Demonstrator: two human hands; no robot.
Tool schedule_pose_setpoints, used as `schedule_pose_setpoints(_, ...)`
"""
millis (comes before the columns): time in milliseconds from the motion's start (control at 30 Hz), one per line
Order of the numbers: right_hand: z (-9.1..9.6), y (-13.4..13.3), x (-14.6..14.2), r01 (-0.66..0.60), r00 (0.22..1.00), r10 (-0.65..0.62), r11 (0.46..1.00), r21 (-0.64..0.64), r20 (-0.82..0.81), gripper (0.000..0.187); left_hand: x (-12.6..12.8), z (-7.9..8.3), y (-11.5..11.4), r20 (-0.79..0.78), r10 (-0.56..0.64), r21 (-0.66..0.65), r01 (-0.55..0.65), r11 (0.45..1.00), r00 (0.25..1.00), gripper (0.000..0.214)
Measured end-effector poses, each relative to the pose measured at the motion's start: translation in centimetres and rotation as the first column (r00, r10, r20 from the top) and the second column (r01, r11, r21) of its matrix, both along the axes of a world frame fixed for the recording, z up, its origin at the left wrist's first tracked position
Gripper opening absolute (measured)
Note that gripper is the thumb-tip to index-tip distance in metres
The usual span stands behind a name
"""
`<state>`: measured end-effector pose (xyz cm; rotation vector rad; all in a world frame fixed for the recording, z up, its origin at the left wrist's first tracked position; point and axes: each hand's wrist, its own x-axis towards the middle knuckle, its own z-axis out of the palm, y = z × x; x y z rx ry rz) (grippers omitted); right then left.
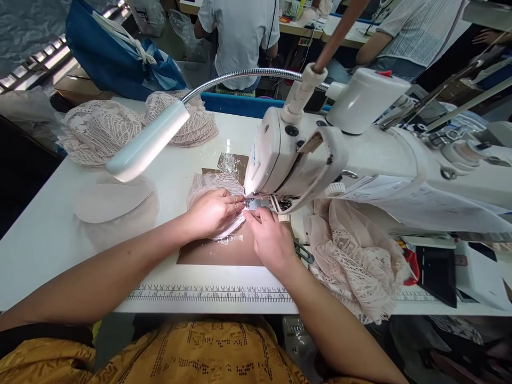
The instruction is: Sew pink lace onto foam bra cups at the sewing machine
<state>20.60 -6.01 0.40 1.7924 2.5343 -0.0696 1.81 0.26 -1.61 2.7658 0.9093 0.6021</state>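
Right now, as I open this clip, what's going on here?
A person works at a white metal sewing machine. Their left hand rests on a pale pink lace piece, and their right hand has its fingertips by the lace's edge, close to the needle area. Whether it pinches the lace is unclear, as is whether the machine is running. More pale lace pieces lie stacked at the back left, and a loose pale lace heap lies right of the hands.

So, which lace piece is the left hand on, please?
The lace piece at the sewing machine; the left hand touches neither the lace stacks nor the crumpled lace heap.
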Motion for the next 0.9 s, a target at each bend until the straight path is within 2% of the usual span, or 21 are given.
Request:
schedule_pose_setpoints(133, -0.6, -0.2, 0.5, -0.018, 0.998, 0.019, 1.000, 0.019, -0.052, 0.052, 0.2, 0.2, -0.2, -0.030, 0.073, -0.038, -0.074, 0.997, 0.997, 0.035)
schedule_pose_setpoints(233, -1.1, -0.2, 0.9, -0.026, 0.992, 0.029, 0.999, 0.033, -0.122, 0.054, 0.3, 0.4, -0.5, -0.094, 0.169, -0.016, -0.171, 0.985, 0.981, 0.036)
schedule_pose_setpoints(333, -1.4, -0.3, 1.2, -0.032, 0.982, 0.043, 0.997, 0.063, -0.182, 0.056, 0.2, 0.5, -0.9, -0.118, 0.217, -0.004, -0.219, 0.976, 0.969, 0.037)
schedule_pose_setpoints(467, -1.7, -0.2, 1.3, -0.035, 0.970, 0.068, 0.989, 0.143, -0.235, 0.049, 0.3, 0.6, -1.0, -0.179, 0.291, -0.021, -0.300, 0.954, 0.940, 0.041)
schedule_pose_setpoints(600, -2.0, -0.1, 1.6, -0.060, 0.934, 0.136, 0.972, 0.227, -0.331, 0.042, -0.4, 1.5, -0.9, -0.222, 0.363, -0.081, -0.388, 0.918, 0.905, 0.042)
schedule_pose_setpoints(667, -2.0, -0.2, 1.7, -0.076, 0.901, 0.179, 0.962, 0.261, -0.395, 0.039, -1.3, 2.3, -1.2, -0.237, 0.292, -0.152, -0.332, 0.931, 0.927, 0.039)
schedule_pose_setpoints(700, -2.0, -0.2, 1.8, -0.084, 0.882, 0.200, 0.958, 0.275, -0.426, 0.038, -1.8, 2.7, -1.6, -0.239, 0.214, -0.202, -0.264, 0.943, 0.947, 0.038)
schedule_pose_setpoints(767, -1.9, -0.4, 1.9, -0.099, 0.845, 0.235, 0.951, 0.292, -0.480, 0.037, -2.7, 3.4, -2.6, -0.210, -0.014, -0.312, -0.053, 0.949, 0.978, 0.037)
schedule_pose_setpoints(833, -1.8, -0.6, 1.9, -0.120, 0.816, 0.259, 0.951, 0.286, -0.517, 0.035, -3.3, 4.1, -3.9, -0.104, -0.224, -0.375, 0.171, 0.911, 0.969, 0.034)
schedule_pose_setpoints(900, -1.7, -0.7, 1.9, -0.144, 0.802, 0.268, 0.954, 0.263, -0.533, 0.035, -3.7, 4.5, -4.9, 0.037, -0.295, -0.365, 0.287, 0.885, 0.955, 0.030)
